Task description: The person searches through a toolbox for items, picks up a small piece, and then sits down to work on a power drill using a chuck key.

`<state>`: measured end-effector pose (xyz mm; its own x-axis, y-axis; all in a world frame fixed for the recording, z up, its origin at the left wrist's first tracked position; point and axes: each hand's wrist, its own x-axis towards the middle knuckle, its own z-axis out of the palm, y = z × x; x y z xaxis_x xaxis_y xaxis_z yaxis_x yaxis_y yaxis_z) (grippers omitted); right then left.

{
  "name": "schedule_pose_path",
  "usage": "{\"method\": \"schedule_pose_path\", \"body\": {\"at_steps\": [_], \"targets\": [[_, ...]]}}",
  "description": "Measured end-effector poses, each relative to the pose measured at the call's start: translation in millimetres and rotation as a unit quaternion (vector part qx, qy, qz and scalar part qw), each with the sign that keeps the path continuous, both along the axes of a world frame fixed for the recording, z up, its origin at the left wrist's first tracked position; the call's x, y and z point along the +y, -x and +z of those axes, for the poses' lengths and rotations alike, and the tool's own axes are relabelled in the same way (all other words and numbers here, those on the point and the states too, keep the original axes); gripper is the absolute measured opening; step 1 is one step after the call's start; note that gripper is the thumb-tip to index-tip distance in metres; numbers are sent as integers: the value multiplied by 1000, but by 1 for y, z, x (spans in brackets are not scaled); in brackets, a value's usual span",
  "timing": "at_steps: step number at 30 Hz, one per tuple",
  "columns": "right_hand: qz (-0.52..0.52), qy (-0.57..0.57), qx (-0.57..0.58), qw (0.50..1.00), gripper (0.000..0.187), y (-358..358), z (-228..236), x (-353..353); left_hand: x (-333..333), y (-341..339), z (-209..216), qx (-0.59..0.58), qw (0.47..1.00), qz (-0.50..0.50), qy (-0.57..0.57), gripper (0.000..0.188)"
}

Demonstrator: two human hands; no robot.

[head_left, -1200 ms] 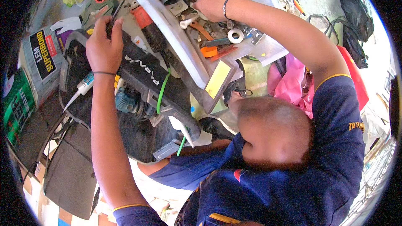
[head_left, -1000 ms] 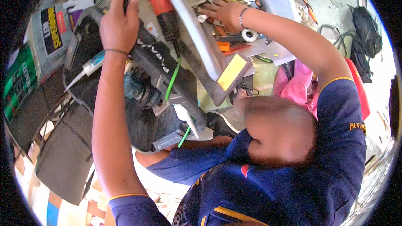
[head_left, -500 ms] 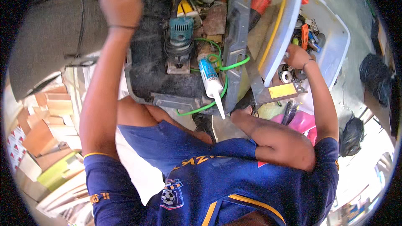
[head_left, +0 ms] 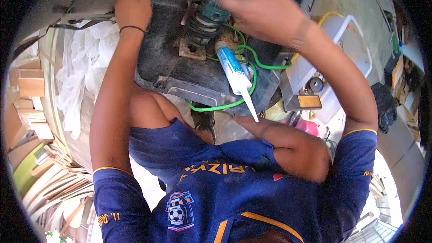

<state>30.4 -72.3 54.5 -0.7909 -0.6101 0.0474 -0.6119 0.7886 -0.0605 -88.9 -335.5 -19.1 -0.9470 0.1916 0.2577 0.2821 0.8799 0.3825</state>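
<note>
At the left edge of a black toolbox point(head_left: 175, 74), my left hand point(head_left: 133, 9) is closed, its fingers curled at the rim. My right hand point(head_left: 265, 6) is over the toolbox, blurred by motion. Its fingers lie across the upper part of a teal power sander point(head_left: 209, 18), and what they hold, if anything, is unclear. Below the sander a sealant tube point(head_left: 233, 69), white and blue, lies tilted with its long white nozzle pointing toward me over the box's near edge. A green cord point(head_left: 261, 65) loops around the tube.
A pale plastic tub point(head_left: 366, 58) with a yellow edge stands to the right, partly behind my right forearm. In front of it is a metal piece with a yellow patch point(head_left: 310, 102). Clear plastic sheeting point(head_left: 85, 58) and stacked wood pieces point(head_left: 31, 81) are at the left.
My right hand has left the tub and moved left over the toolbox. My left hand has shifted to the toolbox's edge. A second sealant tube, near my left hand before, no longer shows.
</note>
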Motion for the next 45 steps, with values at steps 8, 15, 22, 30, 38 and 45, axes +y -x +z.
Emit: {"method": "schedule_pose_path", "body": {"at_steps": [8, 15, 22, 30, 38, 45], "targets": [[16, -257, -120, 959, 58, 48, -91, -53, 15, -2, 7, -104, 992, 70, 8, 40], [-19, -266, -259, 929, 73, 16, -34, -57, 17, -10, 27, -144, 987, 70, 11, 30], [-64, -206, -312, 925, 64, -13, -25, -44, 17, -6, 27, -84, 994, 68, 13, 19], [-60, -229, -329, 914, 62, 21, 16, -34, 17, -6, 25, -101, 993, 57, -9, 18], [-28, -413, -154, 897, 70, 39, 17, 9, 13, -10, 20, -100, 993, 55, -4, 18], [8, -272, -98, 957, 35, 60, -16, -16, 9, -13, 16, -94, 993, 61, -24, 20]]}}
